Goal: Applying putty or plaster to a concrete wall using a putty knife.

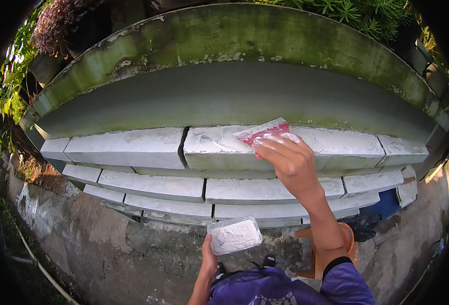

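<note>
Wearing a purple shirt [234, 290] and standing in dark shoes [269, 261] on a stained concrete floor [168, 244]. Grasping a clear tub [237, 249] by its left side with the left hand [210, 251], and carrying white paste [237, 235] spread across most of it. Holding that out in front of the body, near the lowest row [173, 206] of pale slabs. Having an orange stool [317, 262] at the right, partly hidden by the right forearm [326, 223], with a crumpled black bag [361, 227] just beside it and something blue [382, 203] a little beyond, too covered to make out. Reaching over the lowest row and the middle row [148, 184] to the top row [125, 145], arranged like curved steps with dark gaps between some slabs. Gripping a red scraper [260, 133] in the right hand [290, 157], with white smears on the fingers, and resting it over the upper face of the middle slab [255, 161], well apart from the tub. Showing wet white smears [216, 138] on that face, left of the blade. Facing a grey wall [224, 91] behind the slabs, then a mossy green rim [224, 33] curving above it, and farthest off, leafy green plants [346, 12] at the right and reddish foliage [61, 25] at the left.
</note>
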Demonstrator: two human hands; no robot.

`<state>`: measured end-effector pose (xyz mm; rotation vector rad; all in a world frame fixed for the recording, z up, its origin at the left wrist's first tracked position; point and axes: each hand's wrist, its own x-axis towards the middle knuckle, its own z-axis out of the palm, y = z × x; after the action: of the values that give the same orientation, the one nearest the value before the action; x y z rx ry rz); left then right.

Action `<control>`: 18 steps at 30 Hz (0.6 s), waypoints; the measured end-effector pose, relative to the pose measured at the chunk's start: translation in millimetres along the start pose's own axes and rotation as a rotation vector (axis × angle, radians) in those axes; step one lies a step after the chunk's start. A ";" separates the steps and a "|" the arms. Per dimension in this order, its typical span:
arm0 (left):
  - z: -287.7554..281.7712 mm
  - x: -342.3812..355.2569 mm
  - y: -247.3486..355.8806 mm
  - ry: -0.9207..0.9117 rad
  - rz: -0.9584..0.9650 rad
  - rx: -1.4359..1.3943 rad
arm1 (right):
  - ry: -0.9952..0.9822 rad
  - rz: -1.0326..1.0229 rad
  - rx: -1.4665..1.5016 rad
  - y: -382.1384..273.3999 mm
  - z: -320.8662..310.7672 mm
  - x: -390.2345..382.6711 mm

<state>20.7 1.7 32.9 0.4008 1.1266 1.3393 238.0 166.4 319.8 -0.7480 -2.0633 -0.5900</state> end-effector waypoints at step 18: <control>-5.2 -0.8 -6.9 0.040 -0.029 0.014 | -0.016 0.026 0.009 -43.4 38.6 35.1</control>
<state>20.4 -2.6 25.3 0.3679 1.1707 1.3199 170.3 170.5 322.5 -0.7754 -2.0671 -0.5621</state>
